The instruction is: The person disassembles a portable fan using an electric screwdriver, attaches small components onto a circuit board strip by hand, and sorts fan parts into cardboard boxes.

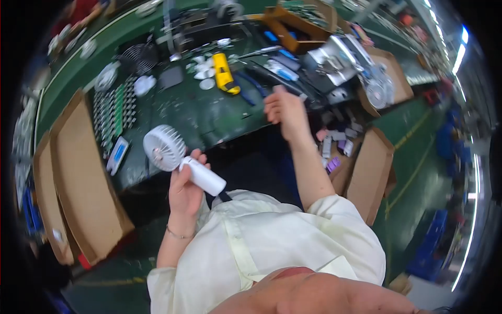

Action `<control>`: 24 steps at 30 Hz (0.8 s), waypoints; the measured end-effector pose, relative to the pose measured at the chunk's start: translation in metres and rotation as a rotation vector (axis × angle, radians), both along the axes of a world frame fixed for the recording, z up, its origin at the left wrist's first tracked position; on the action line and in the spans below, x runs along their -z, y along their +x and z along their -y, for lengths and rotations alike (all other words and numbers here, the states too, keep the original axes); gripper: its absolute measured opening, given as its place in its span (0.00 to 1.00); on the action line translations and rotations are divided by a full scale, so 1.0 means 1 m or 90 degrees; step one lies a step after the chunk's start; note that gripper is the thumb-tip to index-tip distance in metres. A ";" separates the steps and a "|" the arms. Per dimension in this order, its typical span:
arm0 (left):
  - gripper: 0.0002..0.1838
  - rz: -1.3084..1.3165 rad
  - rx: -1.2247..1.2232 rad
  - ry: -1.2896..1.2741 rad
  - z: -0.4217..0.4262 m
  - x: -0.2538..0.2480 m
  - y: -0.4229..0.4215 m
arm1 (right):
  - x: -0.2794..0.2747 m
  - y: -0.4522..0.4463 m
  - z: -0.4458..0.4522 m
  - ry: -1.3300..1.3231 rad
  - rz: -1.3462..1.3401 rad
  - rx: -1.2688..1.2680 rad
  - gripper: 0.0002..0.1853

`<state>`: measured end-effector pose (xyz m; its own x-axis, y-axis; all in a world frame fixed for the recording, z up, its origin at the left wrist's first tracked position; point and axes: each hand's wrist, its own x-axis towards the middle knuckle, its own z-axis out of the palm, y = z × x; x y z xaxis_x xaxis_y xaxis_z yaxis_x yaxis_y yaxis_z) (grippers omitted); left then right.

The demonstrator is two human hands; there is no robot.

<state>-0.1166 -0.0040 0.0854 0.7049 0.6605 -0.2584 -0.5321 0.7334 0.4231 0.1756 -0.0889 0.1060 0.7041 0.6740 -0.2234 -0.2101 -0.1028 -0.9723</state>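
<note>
White fan (161, 148) in my left hand (185, 191), gripped by the handle (206, 179), best kept firm and off the grille (172, 142); right hand (285, 111) half-curled near blue-handled tool (253, 82), can't tell if empty.

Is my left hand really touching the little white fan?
Touching. The head view shows your left hand holding the little white fan, thumb and fingers against its handle, just below the round head.

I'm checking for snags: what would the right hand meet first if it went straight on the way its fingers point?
From the right hand, probably the blue-handled tool on the green table first; depth is unclear, so it might pass above.
</note>
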 end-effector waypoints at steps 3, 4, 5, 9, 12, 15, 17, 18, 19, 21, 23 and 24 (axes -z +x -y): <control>0.31 -0.077 -0.038 0.099 0.007 -0.013 0.017 | -0.003 -0.074 -0.010 0.026 0.427 -0.135 0.13; 0.29 -0.048 -0.009 0.165 0.009 -0.009 0.018 | -0.025 -0.095 -0.009 0.018 0.557 -0.237 0.17; 0.27 -0.047 -0.014 0.156 0.010 -0.002 0.015 | -0.017 -0.112 -0.011 0.044 0.627 -0.295 0.21; 0.21 -0.074 -0.029 0.167 0.013 -0.010 0.011 | -0.010 -0.137 -0.026 0.028 0.816 -0.301 0.24; 0.18 -0.079 -0.030 0.128 0.001 -0.006 -0.004 | -0.014 -0.143 -0.030 0.066 0.888 -0.376 0.22; 0.14 -0.143 -0.056 0.064 0.002 -0.013 -0.002 | -0.011 -0.156 -0.028 0.047 0.936 -0.381 0.21; 0.12 -0.202 -0.055 0.113 0.002 -0.002 -0.003 | -0.004 -0.157 -0.027 0.040 0.974 -0.391 0.21; 0.11 -0.209 -0.066 0.091 0.002 0.001 -0.003 | 0.001 -0.160 -0.026 0.002 0.975 -0.404 0.21; 0.11 -0.208 -0.068 0.088 0.003 0.002 -0.003 | 0.004 -0.162 -0.025 -0.036 0.976 -0.416 0.20; 0.12 -0.240 -0.063 0.120 0.007 -0.004 0.000 | 0.004 -0.163 -0.020 -0.029 1.007 -0.409 0.20; 0.13 -0.235 -0.053 0.127 0.009 -0.003 0.000 | 0.002 -0.162 -0.015 -0.019 1.037 -0.403 0.19; 0.13 -0.232 -0.040 0.133 0.010 -0.002 -0.001 | 0.002 -0.163 -0.012 -0.026 1.032 -0.399 0.19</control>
